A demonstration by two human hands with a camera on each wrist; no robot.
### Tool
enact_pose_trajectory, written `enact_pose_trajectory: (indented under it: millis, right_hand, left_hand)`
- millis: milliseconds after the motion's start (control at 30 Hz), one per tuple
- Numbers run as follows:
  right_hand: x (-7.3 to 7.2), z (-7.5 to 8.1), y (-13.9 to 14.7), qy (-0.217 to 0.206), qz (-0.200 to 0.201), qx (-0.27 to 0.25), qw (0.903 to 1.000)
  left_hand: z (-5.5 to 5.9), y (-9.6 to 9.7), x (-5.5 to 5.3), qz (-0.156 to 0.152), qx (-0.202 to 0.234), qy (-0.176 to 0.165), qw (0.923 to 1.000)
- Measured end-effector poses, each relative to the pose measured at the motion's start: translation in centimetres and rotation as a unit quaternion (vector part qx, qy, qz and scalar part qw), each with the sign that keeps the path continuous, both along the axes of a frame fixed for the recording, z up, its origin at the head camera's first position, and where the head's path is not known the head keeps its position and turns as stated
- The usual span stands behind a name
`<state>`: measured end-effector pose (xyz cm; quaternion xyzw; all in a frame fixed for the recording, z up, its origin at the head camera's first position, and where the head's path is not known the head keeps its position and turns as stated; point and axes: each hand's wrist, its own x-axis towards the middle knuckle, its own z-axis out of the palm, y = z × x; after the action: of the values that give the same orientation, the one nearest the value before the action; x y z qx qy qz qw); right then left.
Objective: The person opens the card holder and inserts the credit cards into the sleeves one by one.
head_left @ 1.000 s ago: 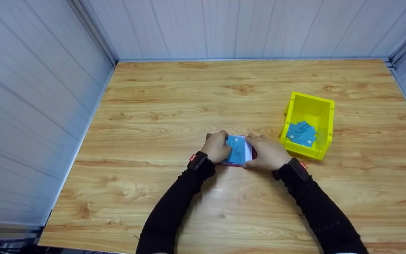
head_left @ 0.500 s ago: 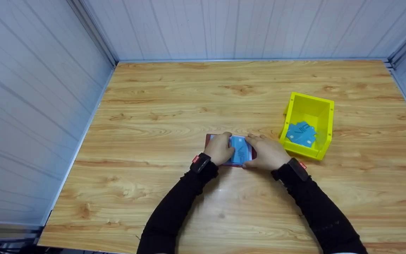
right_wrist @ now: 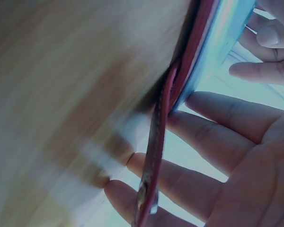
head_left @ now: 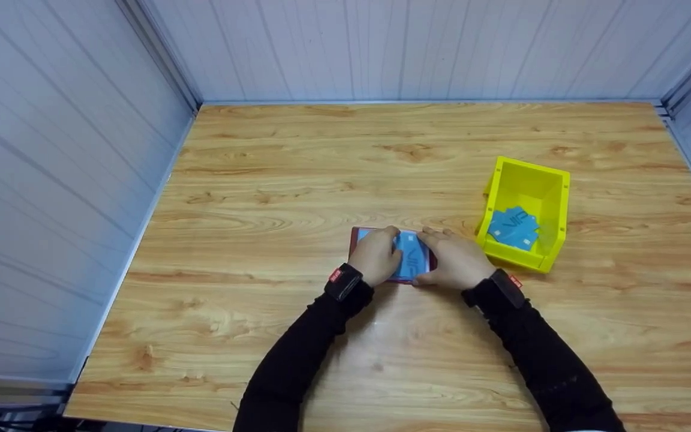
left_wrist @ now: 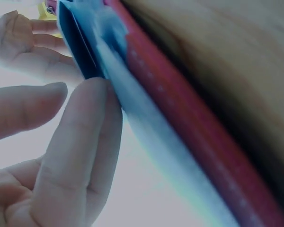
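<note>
A red card holder with pale, see-through pages lies spread on the table. A blue card marked VIP is on its right side, partly covered by my hands. My left hand rests over the holder's left part, its fingertips at the card's left edge. In the left wrist view those fingers are straight, with the thumb apart from them. My right hand holds the holder's right end between thumb and fingers, at the near and far edges. A red strap with a metal snap runs past the right fingers.
Right of my right hand stands a yellow bin with several blue VIP cards inside. The wood-patterned table meets pale panel walls at the back and sides.
The blue card has slid right across the holder, with my left hand moving right along with it. More of the holder's left edge shows. My right hand stays in place.
</note>
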<state>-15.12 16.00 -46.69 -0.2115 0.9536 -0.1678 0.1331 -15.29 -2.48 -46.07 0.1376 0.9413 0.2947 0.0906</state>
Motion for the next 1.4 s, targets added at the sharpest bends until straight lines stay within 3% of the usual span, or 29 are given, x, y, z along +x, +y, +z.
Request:
enact_pose_trajectory:
  millis: [133, 267, 367, 500, 600, 733, 867, 1000, 1200, 1400]
  right_hand:
    - [0.1, 0.0, 0.0, -0.007, 0.0, 0.005, 1.0]
    - [0.2, 0.1, 0.0, -0.006, -0.004, 0.015, 0.9999]
    - [0.3, 0.1, 0.1, -0.004, -0.009, 0.021, 0.9997]
    - [0.3, 0.1, 0.3, -0.005, -0.013, 0.023, 0.9996]
    - [0.4, 0.2, 0.4, 0.001, -0.015, 0.017, 0.9997]
    - [0.5, 0.8, 0.5, 0.04, -0.028, -0.028, 0.9984]
    - [0.5, 2.4, 1.5, 0.113, -0.041, -0.073, 0.9901]
    - [0.1, 4.4, 3.6, 0.169, -0.058, -0.068, 0.9816]
    - [-1.2, 7.3, 8.0, 0.117, -0.12, -0.033, 0.9852]
    - [-3.5, 7.3, 11.1, 0.018, -0.157, 0.002, 0.9875]
  left_hand:
    - [0.2, -0.3, 0.4, -0.002, 0.002, 0.006, 1.0]
    - [0.3, -0.9, 0.8, -0.008, -0.013, 0.034, 0.9993]
    - [0.2, -1.3, 1.0, -0.025, -0.056, 0.049, 0.9969]
    - [-0.3, -1.7, 1.3, -0.055, -0.124, 0.045, 0.9897]
    - [-0.5, -1.7, 1.3, -0.065, -0.152, 0.039, 0.9855]
    - [-0.6, -1.7, 1.3, -0.061, -0.159, 0.03, 0.9849]
    - [-0.5, -1.7, 1.3, -0.053, -0.156, 0.026, 0.9859]
    - [-0.4, -1.8, 1.3, -0.049, -0.154, 0.023, 0.9866]
    - [-0.4, -1.9, 1.1, -0.047, -0.149, 0.017, 0.9876]
    - [-0.5, -2.2, 1.2, -0.044, -0.138, 0.016, 0.9893]
